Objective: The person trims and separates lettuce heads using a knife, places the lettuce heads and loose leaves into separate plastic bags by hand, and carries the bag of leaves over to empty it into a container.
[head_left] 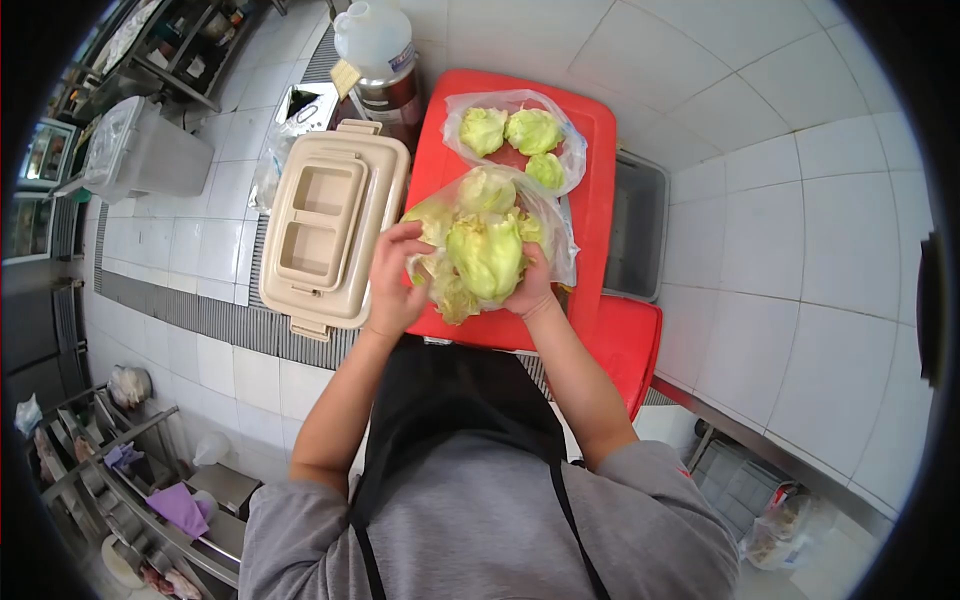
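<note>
A pale green head of lettuce (484,258) is in front of me, over an opened clear plastic bag (550,225) on a red lid (595,200). My right hand (532,284) grips the lettuce from its right side, thumb against the leaves. On the other side, my left hand (400,278) has its fingers apart and slightly curled, next to loose outer leaves (455,300). More lettuce (488,190) lies behind in the same bag. Farther back, a second clear bag (573,160) holds three smaller lettuce heads (534,131).
A beige lidded container (335,305) stands left of the red lid. Behind it are a metal canister (390,100) and a plastic jug (375,38). A grey bin (637,230) sits between the red lid and the tiled wall (740,220). Metal shelving (110,455) is at lower left.
</note>
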Motion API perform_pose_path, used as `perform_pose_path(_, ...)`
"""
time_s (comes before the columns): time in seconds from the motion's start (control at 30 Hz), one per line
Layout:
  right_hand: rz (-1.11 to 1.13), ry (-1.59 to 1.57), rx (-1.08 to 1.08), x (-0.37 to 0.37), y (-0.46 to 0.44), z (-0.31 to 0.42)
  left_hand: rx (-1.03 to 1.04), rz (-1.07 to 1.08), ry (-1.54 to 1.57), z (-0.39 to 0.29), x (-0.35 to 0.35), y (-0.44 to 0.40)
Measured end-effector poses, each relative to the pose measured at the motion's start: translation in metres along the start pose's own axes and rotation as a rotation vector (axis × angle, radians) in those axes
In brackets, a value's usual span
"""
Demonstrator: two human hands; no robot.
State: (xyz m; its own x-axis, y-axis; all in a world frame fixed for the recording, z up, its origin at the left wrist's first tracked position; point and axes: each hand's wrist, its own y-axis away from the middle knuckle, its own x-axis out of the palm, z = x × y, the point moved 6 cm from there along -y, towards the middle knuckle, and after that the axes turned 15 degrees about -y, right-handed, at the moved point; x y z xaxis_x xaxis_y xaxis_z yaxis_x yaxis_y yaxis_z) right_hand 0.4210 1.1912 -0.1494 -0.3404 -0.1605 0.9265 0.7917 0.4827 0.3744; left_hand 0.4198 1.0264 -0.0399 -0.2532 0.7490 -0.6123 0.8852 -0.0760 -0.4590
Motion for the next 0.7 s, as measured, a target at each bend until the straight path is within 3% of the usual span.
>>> perform_pose_path(0.1,0.102,0.0,0.038,-0.002,0.007,0.012,-0.281,0.148,0.257,0.034,0.014,0.002)
perform_pose_path(0.23,0.055,0.229,-0.094,0.007,0.001,0.023,-0.158,0.196,0.161,-0.018,0.013,-0.027)
perform_pose_path(0.33,0.218,0.256,-0.105,0.037,0.001,0.018,-0.271,0.306,0.15,-0.02,0.032,-0.026)
perform_pose_path(0.7,0.135,0.168,-0.116,0.025,0.002,0.02,-0.587,0.321,0.654,0.021,0.04,-0.014)
